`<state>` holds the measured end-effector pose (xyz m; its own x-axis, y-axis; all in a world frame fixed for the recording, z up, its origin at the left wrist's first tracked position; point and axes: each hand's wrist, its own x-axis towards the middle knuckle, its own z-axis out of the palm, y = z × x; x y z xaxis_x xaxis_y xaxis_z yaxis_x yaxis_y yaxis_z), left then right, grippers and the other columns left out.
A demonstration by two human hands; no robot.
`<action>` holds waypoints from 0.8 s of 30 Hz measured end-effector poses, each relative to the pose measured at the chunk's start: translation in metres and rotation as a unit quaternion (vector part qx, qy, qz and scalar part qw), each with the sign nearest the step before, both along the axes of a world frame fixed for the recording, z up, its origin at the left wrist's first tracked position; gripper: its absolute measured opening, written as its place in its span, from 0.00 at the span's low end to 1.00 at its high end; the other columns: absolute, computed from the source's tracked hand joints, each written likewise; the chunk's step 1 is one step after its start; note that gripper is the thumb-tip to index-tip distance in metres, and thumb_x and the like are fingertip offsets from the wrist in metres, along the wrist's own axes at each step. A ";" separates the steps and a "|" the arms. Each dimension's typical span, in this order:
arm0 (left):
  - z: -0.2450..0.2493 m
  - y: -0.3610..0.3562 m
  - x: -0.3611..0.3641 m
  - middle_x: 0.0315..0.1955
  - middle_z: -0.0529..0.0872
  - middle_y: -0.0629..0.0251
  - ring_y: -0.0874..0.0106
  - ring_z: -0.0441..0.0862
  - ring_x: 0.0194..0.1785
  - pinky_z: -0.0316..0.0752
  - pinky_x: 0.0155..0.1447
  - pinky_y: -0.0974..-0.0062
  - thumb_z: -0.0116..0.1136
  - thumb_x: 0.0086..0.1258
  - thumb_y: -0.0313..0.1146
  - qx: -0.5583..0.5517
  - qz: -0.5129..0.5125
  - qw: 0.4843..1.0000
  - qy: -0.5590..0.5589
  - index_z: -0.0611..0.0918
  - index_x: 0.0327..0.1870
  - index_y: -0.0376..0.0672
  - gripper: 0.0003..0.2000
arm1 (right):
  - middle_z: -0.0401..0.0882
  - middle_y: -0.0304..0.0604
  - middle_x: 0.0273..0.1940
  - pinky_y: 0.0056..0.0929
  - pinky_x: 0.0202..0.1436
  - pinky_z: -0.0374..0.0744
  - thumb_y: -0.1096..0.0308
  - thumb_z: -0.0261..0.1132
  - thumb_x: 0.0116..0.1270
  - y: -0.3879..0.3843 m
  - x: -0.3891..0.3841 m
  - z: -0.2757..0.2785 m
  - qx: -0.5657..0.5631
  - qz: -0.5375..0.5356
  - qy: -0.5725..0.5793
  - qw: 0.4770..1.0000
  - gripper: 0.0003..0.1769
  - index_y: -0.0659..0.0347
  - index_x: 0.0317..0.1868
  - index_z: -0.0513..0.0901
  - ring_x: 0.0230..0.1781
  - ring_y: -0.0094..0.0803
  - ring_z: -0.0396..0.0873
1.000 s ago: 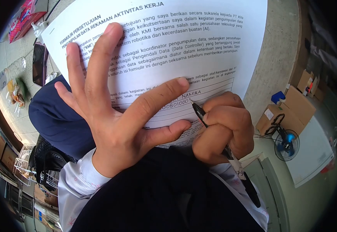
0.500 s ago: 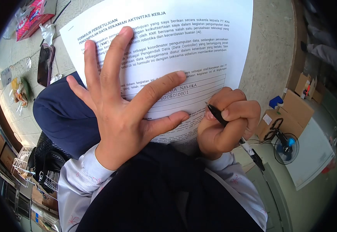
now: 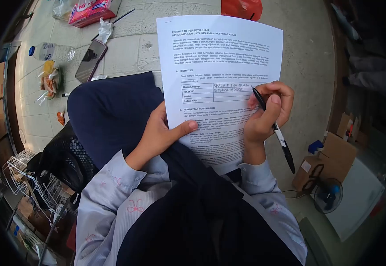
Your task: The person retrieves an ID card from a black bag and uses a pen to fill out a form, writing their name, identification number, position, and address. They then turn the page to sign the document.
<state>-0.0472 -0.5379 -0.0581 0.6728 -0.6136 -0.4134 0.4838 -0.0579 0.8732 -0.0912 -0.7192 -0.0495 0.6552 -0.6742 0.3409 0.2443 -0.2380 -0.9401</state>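
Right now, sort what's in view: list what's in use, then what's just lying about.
In use: form, gripped by the left hand; pen, in the right hand.
Lying about: phone, water bottle, tissue pack, fan, cardboard box.

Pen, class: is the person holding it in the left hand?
No, the pen sits in the right hand, while the left hand grips the paper form at its edge.

Left grip (image 3: 157, 133) pinching, right grip (image 3: 266, 113) curled closed
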 end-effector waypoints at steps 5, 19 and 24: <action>-0.002 -0.017 -0.009 0.35 0.81 0.57 0.72 0.79 0.37 0.74 0.42 0.77 0.64 0.53 0.34 0.016 0.014 0.999 -0.026 0.74 0.42 0.32 0.20 | 0.71 0.38 0.23 0.14 0.26 0.65 0.62 0.51 0.65 0.004 -0.001 0.013 -0.058 0.037 0.079 0.995 0.12 0.64 0.33 0.70 0.21 0.17 0.66; -0.009 -0.021 -0.010 0.35 0.81 0.60 0.75 0.78 0.37 0.72 0.42 0.79 0.66 0.50 0.30 -0.006 0.032 0.999 0.003 0.75 0.41 0.33 0.18 | 0.69 0.43 0.20 0.23 0.22 0.67 0.79 0.47 0.53 0.023 -0.010 -0.001 -0.049 0.100 0.077 0.991 0.06 0.66 0.27 0.71 0.17 0.28 0.67; -0.016 -0.018 0.002 0.35 0.81 0.61 0.75 0.77 0.37 0.72 0.42 0.79 0.63 0.52 0.28 -0.045 -0.021 0.999 0.001 0.76 0.42 0.32 0.16 | 0.71 0.44 0.24 0.22 0.24 0.66 0.73 0.49 0.57 0.023 -0.009 0.003 -0.132 0.119 0.073 0.981 0.06 0.66 0.29 0.72 0.20 0.25 0.67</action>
